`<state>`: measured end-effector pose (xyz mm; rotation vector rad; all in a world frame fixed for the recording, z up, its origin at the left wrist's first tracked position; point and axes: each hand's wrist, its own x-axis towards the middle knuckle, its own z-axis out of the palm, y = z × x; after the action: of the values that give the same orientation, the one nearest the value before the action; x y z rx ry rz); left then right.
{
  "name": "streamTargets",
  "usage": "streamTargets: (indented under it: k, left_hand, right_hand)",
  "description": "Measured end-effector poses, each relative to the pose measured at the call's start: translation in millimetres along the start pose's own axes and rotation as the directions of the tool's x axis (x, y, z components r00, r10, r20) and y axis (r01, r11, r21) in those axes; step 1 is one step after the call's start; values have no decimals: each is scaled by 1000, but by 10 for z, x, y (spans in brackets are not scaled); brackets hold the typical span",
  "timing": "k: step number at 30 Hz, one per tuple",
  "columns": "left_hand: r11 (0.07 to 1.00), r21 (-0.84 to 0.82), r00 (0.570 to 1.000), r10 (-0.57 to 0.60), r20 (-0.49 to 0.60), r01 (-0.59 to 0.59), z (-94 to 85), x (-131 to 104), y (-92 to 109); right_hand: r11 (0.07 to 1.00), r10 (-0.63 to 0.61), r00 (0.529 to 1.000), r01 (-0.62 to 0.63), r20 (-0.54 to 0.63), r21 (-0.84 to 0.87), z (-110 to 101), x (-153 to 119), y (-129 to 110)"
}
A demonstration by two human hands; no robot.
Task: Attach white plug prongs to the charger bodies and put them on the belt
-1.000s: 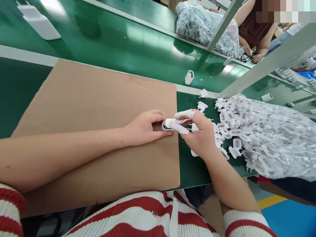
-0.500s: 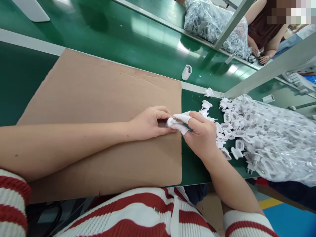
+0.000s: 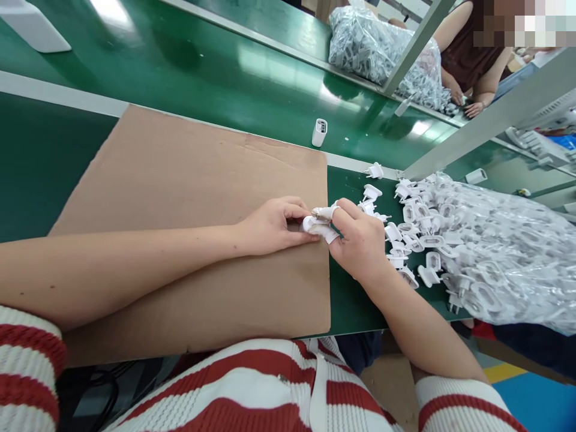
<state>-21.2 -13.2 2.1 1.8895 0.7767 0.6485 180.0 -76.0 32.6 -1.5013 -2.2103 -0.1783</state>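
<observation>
Over the right edge of a brown cardboard sheet (image 3: 202, 180), my two hands meet at a small white plastic piece (image 3: 308, 224). My left hand (image 3: 276, 225) has its thumb and fingers closed around the left end of the piece. White coverings wrap the thumb and fingertips of my right hand (image 3: 357, 237), which pinches the piece from the right. The fingers hide most of its shape. Loose white plug parts (image 3: 398, 252) lie on the green table just right of my right hand.
A clear bag (image 3: 517, 246) full of white plug parts lies at the right. One white adapter housing (image 3: 319, 132) stands on the green belt beyond the cardboard. A metal post slants across the upper right. Across the belt, a person works beside another full bag (image 3: 373, 48).
The view has shifted a little, so the housing and bags appear further left. My right hand has drawn slightly closer to my left, with its fingers more bent on the white piece.
</observation>
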Motion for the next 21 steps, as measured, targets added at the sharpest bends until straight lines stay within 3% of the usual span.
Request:
streamTargets:
  k: [6, 10, 14, 17, 19, 21]
  left_hand:
    - [1000, -10, 1000, -15, 3, 15, -4, 10, 5]
    - [1000, -5, 1000, -1, -4, 1, 7, -1, 13]
    - [997, 2, 997, -80, 16, 80, -83, 84, 50]
    - [985, 43, 971, -156, -180, 166, -320, 325, -12]
    - [977, 97, 916, -142, -376, 191, -569, 574, -138]
    - [953, 171, 829, -119, -547, 250, -854, 850, -312]
  right_hand:
    - [998, -67, 998, 67, -21, 13, 25, 42, 23]
    - [999, 41, 998, -42, 46, 28, 26, 22, 20]
    - [948, 80, 985, -123, 156, 293, -67, -25, 132]
    - [950, 68, 976, -127, 208, 286, -127, -41, 294]
    - [982, 104, 953, -144, 284, 125, -127, -33, 392]
    - [986, 156, 924, -166, 349, 1, -96, -13, 464]
